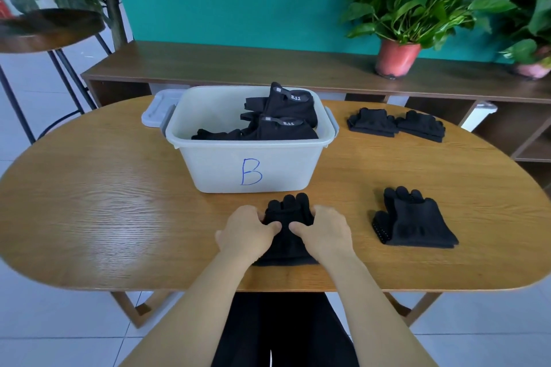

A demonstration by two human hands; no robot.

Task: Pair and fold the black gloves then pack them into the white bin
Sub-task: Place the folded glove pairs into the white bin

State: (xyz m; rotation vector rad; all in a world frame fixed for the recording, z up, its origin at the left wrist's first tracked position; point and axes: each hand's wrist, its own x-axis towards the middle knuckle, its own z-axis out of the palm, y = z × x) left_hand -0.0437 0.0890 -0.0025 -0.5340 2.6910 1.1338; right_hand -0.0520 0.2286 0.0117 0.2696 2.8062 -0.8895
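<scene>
Near edge of tabletop (119, 188), centre: stacked black glove pair (288, 208), fingertips pointing at the white bin (250, 158), cuff end toward the near edge. Gripped on both sides: left hand (245, 232) curled round the left edge, right hand (324, 232) curled round the right edge, thumbs laid on top and almost meeting at the middle. Flat on the wood, as far as can be told.

Middle of tabletop, just beyond the gripped pair: white bin, open, blue "B" on the near wall. Inside, mostly in the right half: packed gloves (283, 121), black, two grey "5.11" tabs showing.

Behind the bin's far left corner: translucent lid (156, 110), touching or just beside, cannot tell.

Right half, toward the near edge: loose glove pair (416, 223), flat, fingers pointing away, dotted palm showing at the left side.

Far right edge: left folded bundle (372, 124) and right folded bundle (420, 125), side by side, touching.

Beyond the table: low wooden shelf (238, 65) along a teal wall, with red-potted plant (398, 58) and pink-potted plant (533, 70) on top. Far left: dark stool (44, 28).
</scene>
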